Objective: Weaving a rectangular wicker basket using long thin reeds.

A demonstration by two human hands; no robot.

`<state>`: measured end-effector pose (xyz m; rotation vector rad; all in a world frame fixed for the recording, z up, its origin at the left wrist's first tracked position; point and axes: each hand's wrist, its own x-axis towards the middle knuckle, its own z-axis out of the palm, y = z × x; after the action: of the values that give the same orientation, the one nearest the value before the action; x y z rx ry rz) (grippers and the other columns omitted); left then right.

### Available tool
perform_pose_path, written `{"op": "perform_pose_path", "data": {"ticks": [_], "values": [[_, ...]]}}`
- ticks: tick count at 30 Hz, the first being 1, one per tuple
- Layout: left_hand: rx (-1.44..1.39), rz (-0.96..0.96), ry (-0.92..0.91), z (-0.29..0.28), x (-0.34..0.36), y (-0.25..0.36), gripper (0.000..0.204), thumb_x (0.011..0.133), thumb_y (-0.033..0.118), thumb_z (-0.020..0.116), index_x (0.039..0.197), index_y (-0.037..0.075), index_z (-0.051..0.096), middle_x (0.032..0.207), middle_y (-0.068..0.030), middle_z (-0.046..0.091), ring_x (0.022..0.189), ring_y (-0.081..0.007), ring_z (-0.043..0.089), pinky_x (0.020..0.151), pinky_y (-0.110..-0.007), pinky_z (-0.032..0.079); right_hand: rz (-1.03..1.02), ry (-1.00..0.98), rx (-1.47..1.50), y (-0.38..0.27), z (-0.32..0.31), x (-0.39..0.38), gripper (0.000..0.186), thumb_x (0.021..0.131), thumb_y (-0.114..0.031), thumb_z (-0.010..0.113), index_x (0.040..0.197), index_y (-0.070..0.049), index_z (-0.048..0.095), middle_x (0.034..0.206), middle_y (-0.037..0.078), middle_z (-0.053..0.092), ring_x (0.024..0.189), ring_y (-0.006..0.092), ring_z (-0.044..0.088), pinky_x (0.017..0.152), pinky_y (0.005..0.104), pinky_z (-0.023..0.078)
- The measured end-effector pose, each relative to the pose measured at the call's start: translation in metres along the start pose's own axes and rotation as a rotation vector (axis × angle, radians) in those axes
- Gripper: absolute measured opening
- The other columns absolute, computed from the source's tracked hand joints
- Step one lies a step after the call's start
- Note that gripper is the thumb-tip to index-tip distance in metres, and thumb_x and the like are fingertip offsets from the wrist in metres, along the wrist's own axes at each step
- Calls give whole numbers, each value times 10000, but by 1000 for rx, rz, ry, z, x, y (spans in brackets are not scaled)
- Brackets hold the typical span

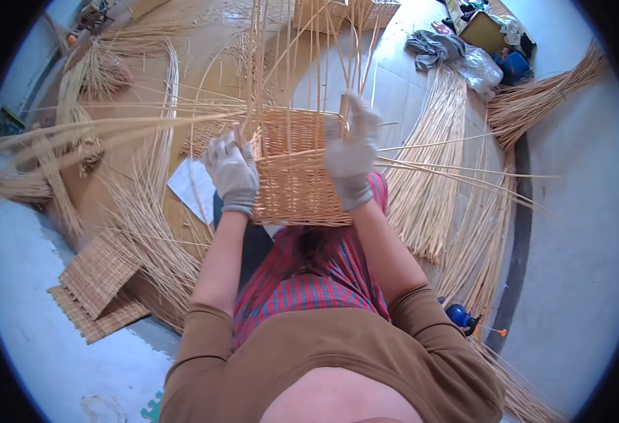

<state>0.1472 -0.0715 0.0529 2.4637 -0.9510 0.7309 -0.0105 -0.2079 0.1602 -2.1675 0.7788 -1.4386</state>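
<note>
A half-woven wicker basket [301, 189] rests at my lap, its tall upright canes [316, 67] rising from the rim. Around its left corner my left hand [233, 176], in a pale grey glove, is closed, beside a short wooden stick [238, 134]. My right hand [351, 158], gloved the same way, is at the basket's right corner next to another wooden stick [343, 113]. Motion smears its fingers, so their grip cannot be made out. Loose cane ends [464, 169] stick out sideways from the basket's right side, and more strands [112, 127] trail off to the left.
Long cane bundles lie on the right [432, 169], far right [542, 99] and left [158, 233]. Two flat woven panels [101, 275] are stacked at lower left. Finished-looking baskets [344, 15] stand at the back. A blue spray bottle [459, 315] is by my right elbow. Bags [478, 67] lie beyond.
</note>
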Motion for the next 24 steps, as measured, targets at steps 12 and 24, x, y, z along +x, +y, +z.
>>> {"op": "perform_pose_path", "data": {"ticks": [12, 24], "values": [[-259, -78, -272, -9, -11, 3, 409, 1020, 399, 436, 992, 49, 647, 969, -128, 661, 1024, -345, 591, 944, -502, 377, 1340, -185, 242, 52, 200, 60, 763, 929, -539, 561, 1486, -49, 383, 1466, 279, 445, 1367, 388, 440, 1134, 419, 339], [-1058, -130, -491, 18, -8, -33, 499, 1060, 434, 403, 1189, 49, 691, 1293, -213, 615, 1292, -363, 513, 1090, -418, 369, 167, -371, 622, 2, 157, 38, 148, 995, -174, 550, 1037, -50, 620, 865, 82, 645, 817, 166, 605, 765, 330, 501]]}}
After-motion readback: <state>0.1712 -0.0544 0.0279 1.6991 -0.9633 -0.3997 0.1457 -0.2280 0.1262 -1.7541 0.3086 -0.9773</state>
